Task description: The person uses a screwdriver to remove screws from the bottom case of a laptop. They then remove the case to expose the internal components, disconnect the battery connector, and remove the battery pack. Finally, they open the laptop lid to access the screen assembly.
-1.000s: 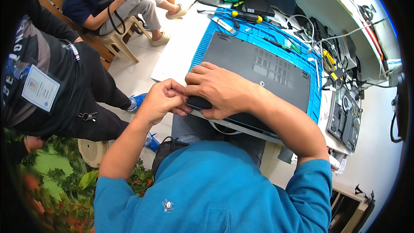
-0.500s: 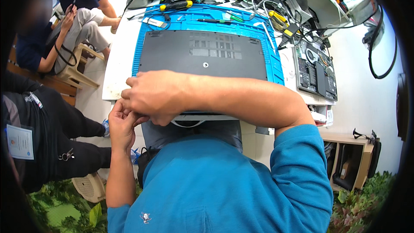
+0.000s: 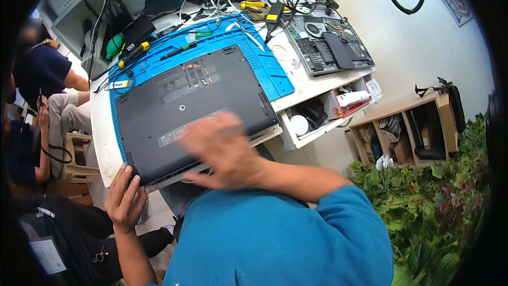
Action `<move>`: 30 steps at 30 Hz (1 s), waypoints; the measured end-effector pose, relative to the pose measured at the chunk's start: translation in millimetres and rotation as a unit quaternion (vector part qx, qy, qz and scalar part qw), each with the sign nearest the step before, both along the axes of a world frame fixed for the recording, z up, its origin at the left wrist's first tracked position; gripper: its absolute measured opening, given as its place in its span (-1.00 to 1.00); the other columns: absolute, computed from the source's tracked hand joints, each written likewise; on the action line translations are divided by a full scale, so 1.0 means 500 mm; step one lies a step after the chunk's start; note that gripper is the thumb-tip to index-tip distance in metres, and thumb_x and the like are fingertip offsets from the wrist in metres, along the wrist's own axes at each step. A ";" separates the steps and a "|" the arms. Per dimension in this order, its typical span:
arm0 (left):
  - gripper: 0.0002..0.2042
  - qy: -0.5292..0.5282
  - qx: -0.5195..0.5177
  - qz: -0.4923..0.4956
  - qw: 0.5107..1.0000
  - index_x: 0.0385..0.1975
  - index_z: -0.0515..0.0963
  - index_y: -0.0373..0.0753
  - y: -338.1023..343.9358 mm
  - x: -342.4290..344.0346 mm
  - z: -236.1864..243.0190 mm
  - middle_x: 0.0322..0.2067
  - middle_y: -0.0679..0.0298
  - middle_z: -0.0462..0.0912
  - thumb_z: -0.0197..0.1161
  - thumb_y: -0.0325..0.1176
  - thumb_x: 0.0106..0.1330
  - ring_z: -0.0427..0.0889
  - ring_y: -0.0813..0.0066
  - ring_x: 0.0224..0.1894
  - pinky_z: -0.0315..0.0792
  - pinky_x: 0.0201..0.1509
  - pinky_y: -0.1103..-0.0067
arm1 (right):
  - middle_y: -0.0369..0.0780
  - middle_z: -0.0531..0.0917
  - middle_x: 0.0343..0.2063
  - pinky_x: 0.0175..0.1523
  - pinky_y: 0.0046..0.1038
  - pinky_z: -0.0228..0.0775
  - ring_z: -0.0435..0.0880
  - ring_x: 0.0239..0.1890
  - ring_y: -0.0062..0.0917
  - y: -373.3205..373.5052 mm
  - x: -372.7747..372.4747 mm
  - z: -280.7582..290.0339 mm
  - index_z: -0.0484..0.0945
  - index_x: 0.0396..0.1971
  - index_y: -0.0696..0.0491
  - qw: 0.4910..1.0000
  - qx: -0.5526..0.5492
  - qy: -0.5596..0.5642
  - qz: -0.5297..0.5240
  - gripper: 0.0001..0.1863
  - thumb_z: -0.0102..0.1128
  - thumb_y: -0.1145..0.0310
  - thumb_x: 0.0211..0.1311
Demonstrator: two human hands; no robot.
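The left hand (image 3: 125, 201) touches the laptop (image 3: 145, 111), pinch unclear; the blurred right hand (image 3: 225, 152) looks spread, empty; gentle bracing helps.

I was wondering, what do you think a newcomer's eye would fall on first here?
Probably the dark laptop, lying bottom up on the blue mat, with a blurred right hand over its near edge and the left hand at its near left corner. Next might come the second laptop, its insides bared, at the right, then the leafy plants at lower right.
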State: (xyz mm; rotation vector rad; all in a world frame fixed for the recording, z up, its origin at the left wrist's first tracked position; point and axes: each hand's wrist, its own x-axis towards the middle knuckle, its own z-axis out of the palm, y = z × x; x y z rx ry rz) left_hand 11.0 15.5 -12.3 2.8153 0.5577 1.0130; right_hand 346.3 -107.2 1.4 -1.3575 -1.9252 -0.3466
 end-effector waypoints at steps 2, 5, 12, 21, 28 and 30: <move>-0.51 0.012 0.028 -0.023 0.999 0.06 0.77 -0.36 0.010 0.007 0.015 0.14 -0.15 0.81 0.49 -0.76 0.05 0.82 -0.19 0.23 0.73 0.32 0.17 | 0.07 0.51 0.32 0.46 0.04 0.32 0.51 0.37 -0.07 -0.079 0.069 -0.010 0.42 0.48 0.20 0.980 -0.029 0.042 -0.194 0.09 0.63 -0.25 0.15; -0.52 0.019 0.030 -0.055 0.998 0.05 0.76 -0.38 0.025 0.005 0.014 0.08 -0.14 0.84 0.49 -0.76 0.05 0.85 -0.16 0.18 0.76 0.27 0.20 | 0.06 0.45 0.33 0.47 0.02 0.34 0.50 0.36 -0.06 -0.145 0.114 -0.088 0.36 0.50 0.22 0.931 -0.101 0.170 -0.306 0.21 0.72 -0.30 0.05; -0.54 0.006 0.051 -0.043 0.998 0.02 0.76 -0.39 0.022 0.013 0.014 0.01 -0.13 0.86 0.48 -0.79 0.04 0.88 -0.13 0.14 0.77 0.25 0.22 | 0.02 0.42 0.28 0.41 -0.08 0.48 0.52 0.34 -0.05 -0.128 0.095 -0.079 0.30 0.51 0.27 0.889 -0.144 0.320 -0.294 0.29 0.84 -0.19 -0.04; -0.54 -0.014 0.083 -0.032 0.996 -0.03 0.75 -0.36 0.019 0.018 0.002 -0.01 -0.09 0.87 0.46 -0.83 0.01 0.89 -0.11 0.10 0.81 0.18 0.24 | -0.02 0.57 0.25 0.42 -0.27 0.44 0.60 0.27 -0.27 -0.119 0.093 -0.081 0.35 0.45 0.25 0.829 -0.153 0.467 -0.268 0.14 0.90 0.15 -0.06; -0.56 -0.019 0.060 -0.039 0.997 -0.02 0.77 -0.39 0.024 0.009 -0.010 0.01 -0.11 0.87 0.46 -0.81 0.04 0.88 -0.11 0.13 0.77 0.26 0.21 | -0.19 0.68 0.08 0.22 -0.42 0.51 0.62 0.09 -0.51 -0.121 0.111 -0.100 0.46 0.40 0.27 0.788 -0.135 0.555 -0.229 -0.19 0.69 0.46 0.17; -0.56 -0.019 0.057 -0.041 0.997 -0.01 0.77 -0.39 0.026 0.008 -0.013 0.01 -0.11 0.87 0.46 -0.80 0.04 0.88 -0.12 0.13 0.78 0.25 0.21 | -0.24 0.73 -0.03 0.12 -0.47 0.54 0.64 -0.03 -0.56 -0.126 0.147 -0.101 0.55 0.34 0.27 0.762 -0.163 0.583 -0.229 -0.34 0.57 0.50 0.26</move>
